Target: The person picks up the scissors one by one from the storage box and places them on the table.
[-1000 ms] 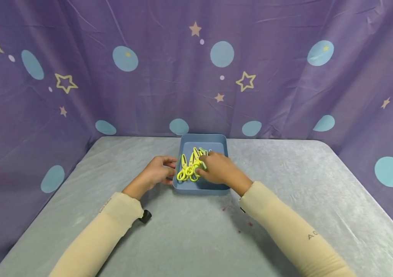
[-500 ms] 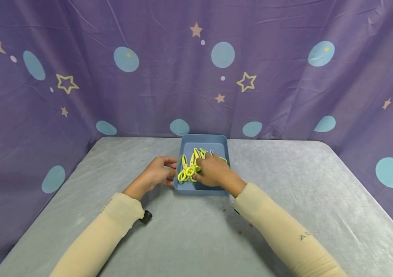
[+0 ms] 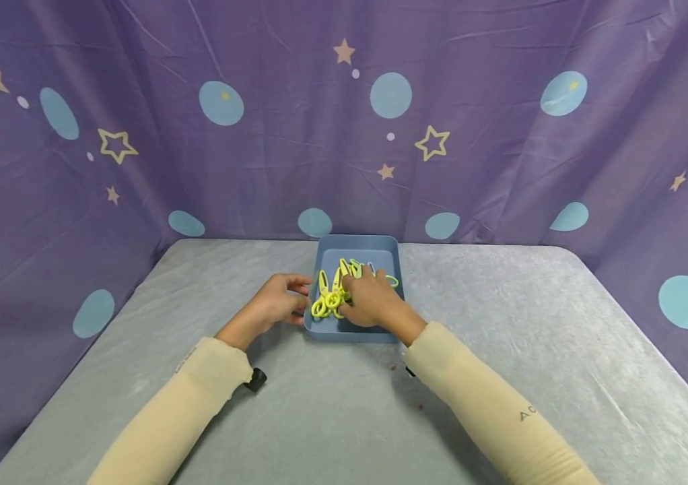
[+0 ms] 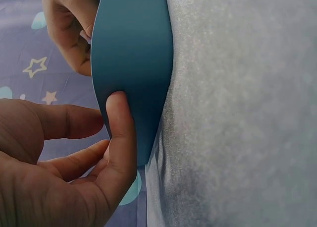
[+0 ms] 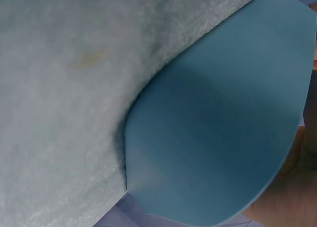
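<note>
Yellow safety-style scissors (image 3: pixel 323 296) lie in the shallow blue tray (image 3: pixel 351 241), with several pairs side by side and overlapping. My right hand (image 3: pixel 373 300) reaches down into the tray from the right. Its thumb and fingers close around a yellow handle, partly hidden beneath them. A pale green handle loop (image 3: pixel 392 280) shows past the far side of that hand. At the left wall, the fingers of my left hand (image 3: pixel 280 300) are loosely bent. In the left wrist view, one fingertip (image 4: pixel 118 99) lies against the outer wall and others meet the rim.
The tray stands on a grey cloth-covered table (image 3: pixel 501 323), near its back edge. A purple curtain (image 3: pixel 271 148) with stars and dots hangs behind and along both sides. Small reddish marks dot the cloth in front of the tray.
My right hand has shifted slightly left and lower over the scissors, uncovering the green loop on its right. The left hand and the tray stay in place.
</note>
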Available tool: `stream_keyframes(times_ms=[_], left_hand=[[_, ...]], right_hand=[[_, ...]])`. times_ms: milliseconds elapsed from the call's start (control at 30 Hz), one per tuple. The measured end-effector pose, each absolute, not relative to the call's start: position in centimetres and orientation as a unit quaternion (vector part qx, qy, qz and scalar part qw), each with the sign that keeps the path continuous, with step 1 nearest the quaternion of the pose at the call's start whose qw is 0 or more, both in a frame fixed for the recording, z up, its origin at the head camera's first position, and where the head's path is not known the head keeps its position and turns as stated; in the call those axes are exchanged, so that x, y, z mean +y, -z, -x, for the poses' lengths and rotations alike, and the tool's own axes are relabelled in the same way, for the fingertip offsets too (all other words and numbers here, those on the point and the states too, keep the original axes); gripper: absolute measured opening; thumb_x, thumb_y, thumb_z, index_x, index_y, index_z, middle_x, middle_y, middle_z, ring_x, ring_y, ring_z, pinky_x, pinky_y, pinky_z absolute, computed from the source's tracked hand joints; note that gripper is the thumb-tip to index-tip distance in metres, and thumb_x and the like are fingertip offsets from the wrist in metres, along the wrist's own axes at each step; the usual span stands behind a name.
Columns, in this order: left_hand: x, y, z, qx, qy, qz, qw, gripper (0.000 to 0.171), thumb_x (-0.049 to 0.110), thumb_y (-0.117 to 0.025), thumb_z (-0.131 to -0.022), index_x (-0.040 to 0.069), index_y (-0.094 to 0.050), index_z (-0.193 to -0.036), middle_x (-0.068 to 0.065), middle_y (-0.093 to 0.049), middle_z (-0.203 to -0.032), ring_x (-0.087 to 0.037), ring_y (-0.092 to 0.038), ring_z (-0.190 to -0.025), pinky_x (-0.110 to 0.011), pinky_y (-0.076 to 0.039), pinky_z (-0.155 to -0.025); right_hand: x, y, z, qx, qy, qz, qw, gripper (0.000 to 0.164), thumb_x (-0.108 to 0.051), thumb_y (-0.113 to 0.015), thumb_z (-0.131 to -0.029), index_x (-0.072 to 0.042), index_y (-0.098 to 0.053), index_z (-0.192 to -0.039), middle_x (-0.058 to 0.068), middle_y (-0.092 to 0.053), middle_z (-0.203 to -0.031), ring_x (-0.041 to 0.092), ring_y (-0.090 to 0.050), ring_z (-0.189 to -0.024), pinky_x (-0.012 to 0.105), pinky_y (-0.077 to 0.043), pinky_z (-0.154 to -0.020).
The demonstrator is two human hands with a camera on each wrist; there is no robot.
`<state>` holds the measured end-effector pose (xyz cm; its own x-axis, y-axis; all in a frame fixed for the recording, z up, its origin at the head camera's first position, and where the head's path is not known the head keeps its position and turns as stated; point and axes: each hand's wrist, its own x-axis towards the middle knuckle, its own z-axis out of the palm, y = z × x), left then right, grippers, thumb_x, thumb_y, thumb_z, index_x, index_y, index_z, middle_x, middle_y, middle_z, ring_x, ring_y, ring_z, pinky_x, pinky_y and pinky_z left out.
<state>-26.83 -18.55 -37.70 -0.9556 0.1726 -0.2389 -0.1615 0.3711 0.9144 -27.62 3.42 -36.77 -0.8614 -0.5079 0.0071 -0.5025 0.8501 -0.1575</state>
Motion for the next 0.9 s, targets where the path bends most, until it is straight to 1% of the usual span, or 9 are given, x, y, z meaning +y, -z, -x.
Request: stream_keyframes(times_ms=[133, 233, 367, 467, 533, 600, 767, 833, 900], left_hand=[[-18.55, 37.75, 26.84, 0.815, -0.561, -0.003, 0.148, 0.054, -0.003, -0.056, -0.099, 0.001, -0.046, -0.152, -0.022, -0.047, -0.138, -0.034, -0.062, -0.100, -0.037, -0.062, -0.066], [-18.54, 37.72, 26.83, 0.816, -0.559, -0.002, 0.148, 0.053, -0.002, -0.056, -0.100, 0.001, -0.046, -0.152, -0.022, -0.047, -0.138, -0.033, -0.062, -0.100, -0.037, -0.062, -0.066], [-18.55, 37.68, 26.81, 0.816, -0.559, -0.002, 0.149, 0.053, -0.002, -0.056, -0.100, 0.001, -0.046, -0.152, -0.022, -0.047, -0.138, -0.033, -0.062, -0.099, -0.037, -0.062, -0.066], [-18.57, 37.73, 26.85, 0.815, -0.559, -0.002, 0.150, 0.053, -0.001, -0.056, -0.100, 0.002, -0.046, -0.152, -0.021, -0.047, -0.138, -0.033, -0.062, -0.098, -0.037, -0.062, -0.066], [-18.59, 37.76, 26.87, 0.815, -0.559, -0.002, 0.150, 0.053, -0.001, -0.056, -0.100, 0.002, -0.046, -0.152, -0.021, -0.047, -0.138, -0.032, -0.062, -0.098, -0.037, -0.062, -0.066], [-18.60, 37.78, 26.88, 0.815, -0.560, -0.001, 0.150, 0.053, -0.002, -0.056, -0.100, 0.002, -0.047, -0.151, -0.021, -0.047, -0.138, -0.032, -0.061, -0.097, -0.037, -0.062, -0.066], [-18.54, 37.84, 26.87, 0.816, -0.558, -0.003, 0.148, 0.052, -0.001, -0.056, -0.100, 0.002, -0.046, -0.152, -0.021, -0.047, -0.138, -0.033, -0.062, -0.098, -0.037, -0.062, -0.066], [-18.50, 37.84, 26.84, 0.817, -0.557, -0.004, 0.147, 0.052, -0.001, -0.056, -0.100, 0.002, -0.046, -0.152, -0.022, -0.047, -0.138, -0.033, -0.062, -0.097, -0.038, -0.062, -0.067], [-18.46, 37.86, 26.82, 0.818, -0.556, -0.005, 0.147, 0.053, -0.001, -0.056, -0.100, 0.001, -0.046, -0.152, -0.022, -0.047, -0.138, -0.032, -0.062, -0.097, -0.039, -0.062, -0.067]], right_hand=[[3.31, 36.68, 27.59, 0.965, 0.076, 0.249, 0.028, 0.037, -0.040, -0.065, -0.098, -0.011, -0.062, -0.120, 0.023, -0.060, -0.127, 0.047, -0.046, -0.130, 0.060, -0.041, -0.104], [3.30, 36.55, 27.52, 0.968, 0.077, 0.236, 0.032, 0.037, -0.040, -0.067, -0.097, -0.011, -0.062, -0.120, 0.025, -0.059, -0.129, 0.051, -0.046, -0.128, 0.061, -0.043, -0.102], [3.34, 36.38, 27.50, 0.974, 0.079, 0.210, 0.041, 0.033, -0.042, -0.067, -0.096, -0.015, -0.063, -0.114, 0.022, -0.062, -0.124, 0.049, -0.050, -0.119, 0.059, -0.047, -0.093], [3.36, 36.17, 27.50, 0.977, 0.081, 0.188, 0.055, 0.042, -0.044, -0.066, -0.096, -0.016, -0.063, -0.127, 0.023, -0.059, -0.129, 0.048, -0.050, -0.116, 0.059, -0.049, -0.090], [3.33, 36.03, 27.53, 0.978, 0.081, 0.179, 0.065, 0.051, -0.044, -0.066, -0.096, -0.016, -0.060, -0.139, 0.025, -0.056, -0.135, 0.049, -0.048, -0.120, 0.060, -0.049, -0.093], [3.29, 35.93, 27.59, 0.979, 0.082, 0.175, 0.073, 0.057, -0.044, -0.067, -0.096, -0.016, -0.057, -0.145, 0.026, -0.053, -0.139, 0.050, -0.047, -0.123, 0.060, -0.049, -0.094], [3.18, 35.94, 27.65, 0.979, 0.064, 0.173, 0.088, 0.049, -0.040, -0.071, -0.095, -0.015, -0.059, -0.136, 0.027, -0.052, -0.137, 0.051, -0.045, -0.125, 0.059, -0.050, -0.094], [3.17, 35.97, 27.60, 0.979, 0.059, 0.175, 0.091, 0.050, -0.040, -0.072, -0.095, -0.016, -0.058, -0.136, 0.027, -0.050, -0.137, 0.051, -0.044, -0.126, 0.059, -0.050, -0.094], [3.21, 36.10, 27.59, 0.978, 0.056, 0.180, 0.089, 0.055, -0.041, -0.073, -0.095, -0.016, -0.057, -0.140, 0.028, -0.049, -0.138, 0.052, -0.044, -0.127, 0.059, -0.051, -0.092]])
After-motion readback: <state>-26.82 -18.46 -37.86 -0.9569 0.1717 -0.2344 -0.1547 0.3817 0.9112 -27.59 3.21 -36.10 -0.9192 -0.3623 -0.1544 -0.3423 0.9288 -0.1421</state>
